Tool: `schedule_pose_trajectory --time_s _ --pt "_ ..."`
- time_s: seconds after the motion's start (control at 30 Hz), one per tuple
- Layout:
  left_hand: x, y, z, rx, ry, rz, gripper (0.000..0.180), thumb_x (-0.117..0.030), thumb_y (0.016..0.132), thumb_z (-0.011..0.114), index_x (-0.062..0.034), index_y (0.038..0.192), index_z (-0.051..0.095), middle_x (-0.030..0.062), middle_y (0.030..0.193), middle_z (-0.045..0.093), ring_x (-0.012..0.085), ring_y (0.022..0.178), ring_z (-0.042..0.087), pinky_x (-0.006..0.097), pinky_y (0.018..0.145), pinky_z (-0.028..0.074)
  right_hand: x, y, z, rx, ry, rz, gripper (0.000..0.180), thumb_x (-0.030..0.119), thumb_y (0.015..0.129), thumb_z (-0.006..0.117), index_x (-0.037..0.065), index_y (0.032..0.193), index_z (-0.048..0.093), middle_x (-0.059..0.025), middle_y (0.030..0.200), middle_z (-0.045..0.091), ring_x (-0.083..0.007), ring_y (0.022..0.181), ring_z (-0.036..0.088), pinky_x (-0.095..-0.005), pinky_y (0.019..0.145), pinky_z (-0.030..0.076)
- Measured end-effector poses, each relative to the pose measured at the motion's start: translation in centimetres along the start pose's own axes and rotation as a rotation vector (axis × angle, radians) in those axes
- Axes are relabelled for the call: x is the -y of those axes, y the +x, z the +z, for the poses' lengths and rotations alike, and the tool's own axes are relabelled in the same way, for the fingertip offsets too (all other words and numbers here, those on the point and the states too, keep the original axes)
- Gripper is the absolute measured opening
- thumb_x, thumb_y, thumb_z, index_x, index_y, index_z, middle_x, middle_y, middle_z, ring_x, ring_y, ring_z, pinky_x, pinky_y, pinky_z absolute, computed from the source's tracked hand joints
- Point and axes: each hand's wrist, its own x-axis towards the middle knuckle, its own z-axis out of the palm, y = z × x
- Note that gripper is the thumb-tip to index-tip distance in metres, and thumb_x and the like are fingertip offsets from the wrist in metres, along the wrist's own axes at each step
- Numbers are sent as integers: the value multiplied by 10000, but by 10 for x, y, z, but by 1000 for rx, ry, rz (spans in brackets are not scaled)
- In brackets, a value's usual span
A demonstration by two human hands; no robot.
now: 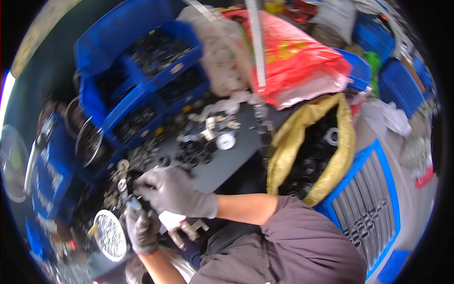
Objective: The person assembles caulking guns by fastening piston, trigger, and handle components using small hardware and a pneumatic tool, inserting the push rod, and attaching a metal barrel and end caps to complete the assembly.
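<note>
Nearest, left hand (142, 229): grey knit glove, grip pinching a small blue-grey metal part (135, 204) upright at the near-left edge of the dark desk (227, 163); blur hides its exact shape.
Right hand (170, 189): same grey glove, fingers curled down onto the part's top, touching it; I cannot tell how tightly they press.
Handling: likely stiff, light, oily-slick metal; best held by its sides, as the glove does.
Beside the hands: round white-rimmed tin of small screws (110, 235), a scatter of silver washers (120, 173).
Room: tight on the left; bare desk opens just past the right hand.
Mid-desk: black rubber rings (191, 152).
Far edge: stacked blue plastic bins (146, 80), red plastic sack (293, 57); right, yellow woven sack (288, 142).
</note>
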Motion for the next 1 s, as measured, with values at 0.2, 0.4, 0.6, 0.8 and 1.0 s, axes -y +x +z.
schedule_pose_trajectory --time_s 0.2,0.4,0.6,0.8,1.0 --pt "8 19 28 107 56 65 645 -368 873 778 -52 1322 438 -6 648 488 77 425 387 216 368 276 12 -22 -85 -143 -141 -182 235 95 885 694 7 1102 690 -166 999 719 -289 813 713 -357 706 564" --pt "5 10 16 -9 65 116 762 -377 888 757 -24 1434 361 15 600 464 88 425 388 227 370 281 -28 -52 -275 -736 -711 -66 244 97 912 657 11 1140 651 -125 944 690 -211 778 669 -334 743 541" --pt "0 15 53 31 190 58 633 -384 790 794 -23 1193 465 -4 600 455 82 434 406 218 374 292 -72 -61 -452 -787 -1384 375 429 319 865 652 57 1204 636 -213 1136 665 -369 1107 629 -466 964 487" --pt "5 6 70 107 132 -16 855 -148 800 768 -2 1512 318 10 686 515 98 504 473 219 424 368 -95 -64 -474 -741 -1426 553 338 287 875 578 65 1112 672 -232 1049 697 -401 1006 670 -492 894 516" --pt "1 2 52 63 150 -36 841 -54 801 688 -26 1542 291 30 705 535 112 527 496 228 450 398 -5 -131 -367 -705 -1227 -186 147 18 850 697 -1 995 711 -150 929 720 -292 865 692 -385 799 538"
